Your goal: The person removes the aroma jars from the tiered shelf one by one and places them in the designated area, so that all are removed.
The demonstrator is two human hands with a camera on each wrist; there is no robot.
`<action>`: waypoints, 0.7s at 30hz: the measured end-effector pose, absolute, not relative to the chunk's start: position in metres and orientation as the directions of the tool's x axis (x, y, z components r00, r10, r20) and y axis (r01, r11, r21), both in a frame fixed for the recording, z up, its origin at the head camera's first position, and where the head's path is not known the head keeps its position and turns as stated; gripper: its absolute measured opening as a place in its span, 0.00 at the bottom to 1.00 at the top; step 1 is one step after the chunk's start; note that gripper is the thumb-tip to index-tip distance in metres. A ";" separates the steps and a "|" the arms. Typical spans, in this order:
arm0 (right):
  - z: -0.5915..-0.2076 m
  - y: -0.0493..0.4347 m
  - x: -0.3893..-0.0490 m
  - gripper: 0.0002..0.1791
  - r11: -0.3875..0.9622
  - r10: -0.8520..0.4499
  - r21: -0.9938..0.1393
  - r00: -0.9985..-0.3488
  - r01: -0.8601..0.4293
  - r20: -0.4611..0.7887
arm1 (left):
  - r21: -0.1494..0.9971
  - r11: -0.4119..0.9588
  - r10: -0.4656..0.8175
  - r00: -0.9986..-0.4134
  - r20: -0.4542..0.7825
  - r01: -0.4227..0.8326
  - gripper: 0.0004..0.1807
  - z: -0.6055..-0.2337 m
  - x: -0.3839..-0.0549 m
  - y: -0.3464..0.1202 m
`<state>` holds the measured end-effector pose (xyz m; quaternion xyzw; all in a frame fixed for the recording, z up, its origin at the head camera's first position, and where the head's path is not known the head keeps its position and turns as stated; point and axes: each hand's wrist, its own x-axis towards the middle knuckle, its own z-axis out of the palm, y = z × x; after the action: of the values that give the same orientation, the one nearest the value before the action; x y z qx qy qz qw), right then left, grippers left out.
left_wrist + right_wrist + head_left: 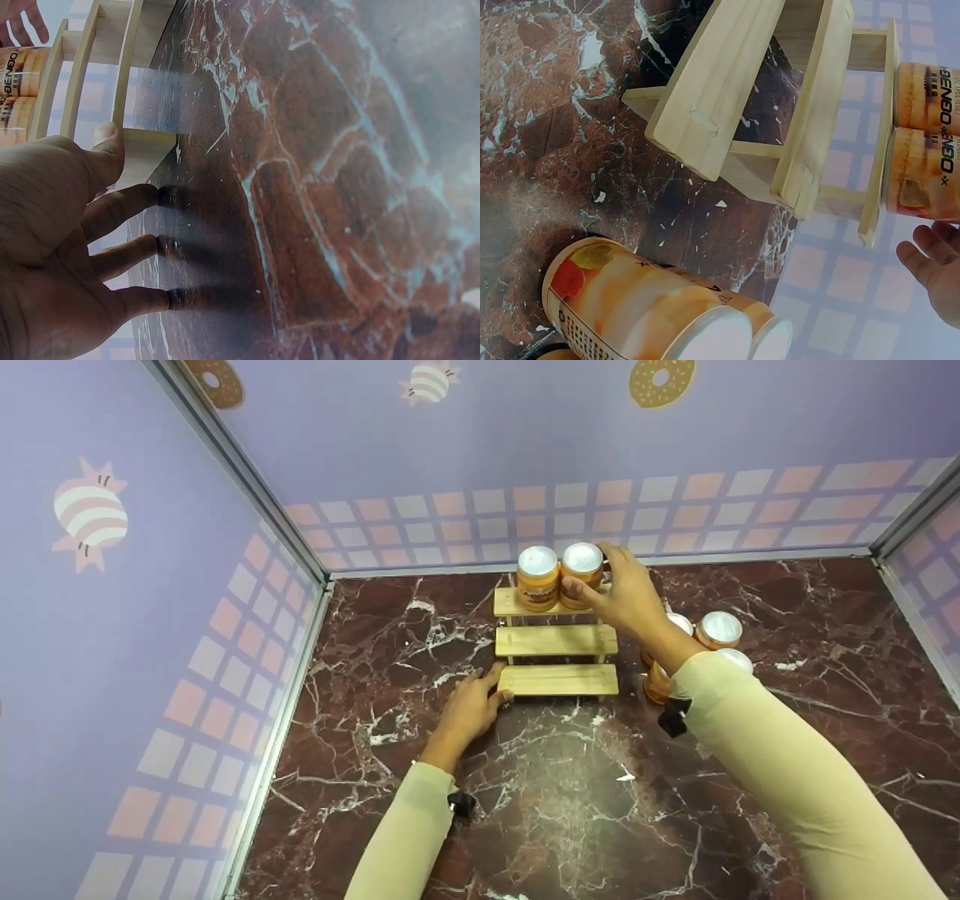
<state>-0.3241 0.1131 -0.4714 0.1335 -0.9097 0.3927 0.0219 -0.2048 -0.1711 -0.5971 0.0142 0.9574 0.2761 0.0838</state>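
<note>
A three-step wooden display stand (556,640) rests on the dark marbled surface. Two orange jars with white lids, a left jar (537,585) and a right jar (583,559), stand side by side on its top step. My right hand (628,598) is at the right jar, its thumb in front and its fingers by the far side; the right wrist view shows the fingertips (913,259) slightly apart from that jar. At the lowest step's left end, my left hand (466,711) touches the wood with its thumb (107,146), other fingers spread with tips on the surface.
Several more orange jars (718,630) with white lids stand right of the stand, partly hidden under my right forearm. Behind runs a purple wall (480,450) with a checked band; another wall (187,675) bounds the left side.
</note>
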 end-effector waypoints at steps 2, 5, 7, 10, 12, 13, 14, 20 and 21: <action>-0.471 0.113 -0.325 0.48 0.651 -0.222 -0.714 -0.964 -0.258 0.146 | 0.534 0.845 0.068 -0.984 -0.167 -0.032 0.36 -0.587 -0.202 -0.169; -0.471 0.113 -0.327 0.45 0.641 -0.216 -0.721 -0.963 -0.262 0.158 | 0.535 0.844 0.062 -0.983 -0.174 -0.041 0.36 -0.582 -0.199 -0.167; -0.471 0.112 -0.327 0.43 0.632 -0.210 -0.728 -0.963 -0.266 0.170 | 0.535 0.844 0.062 -0.984 -0.167 -0.037 0.35 -0.590 -0.202 -0.168; -0.471 0.112 -0.327 0.41 0.622 -0.205 -0.734 -0.961 -0.274 0.185 | 0.520 0.854 0.062 -0.987 -0.151 -0.026 0.35 -0.602 -0.205 -0.171; -0.471 0.112 -0.326 0.40 0.617 -0.204 -0.738 -0.961 -0.273 0.185 | 0.520 0.854 0.060 -0.987 -0.148 -0.026 0.35 -0.608 -0.207 -0.172; -0.471 0.111 -0.326 0.39 0.615 -0.206 -0.740 -0.961 -0.273 0.183 | 0.516 0.856 0.060 -0.988 -0.146 -0.024 0.35 -0.610 -0.208 -0.172; -0.471 0.112 -0.325 0.39 0.616 -0.206 -0.739 -0.961 -0.273 0.184 | 0.528 0.849 0.057 -0.987 -0.152 -0.032 0.35 -0.607 -0.206 -0.172; -0.471 0.113 -0.324 0.39 0.608 -0.209 -0.739 -0.957 -0.288 0.202 | 0.526 0.850 0.060 -0.987 -0.151 -0.028 0.36 -0.608 -0.207 -0.173; -0.470 0.113 -0.324 0.39 0.607 -0.210 -0.740 -0.956 -0.291 0.204 | 0.528 0.848 0.058 -0.986 -0.154 -0.033 0.36 -0.608 -0.208 -0.173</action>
<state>-0.3240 0.1130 -0.4705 0.1400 -0.8949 0.4209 0.0484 -0.2076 -0.1727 -0.6077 0.0066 0.9578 0.2752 0.0825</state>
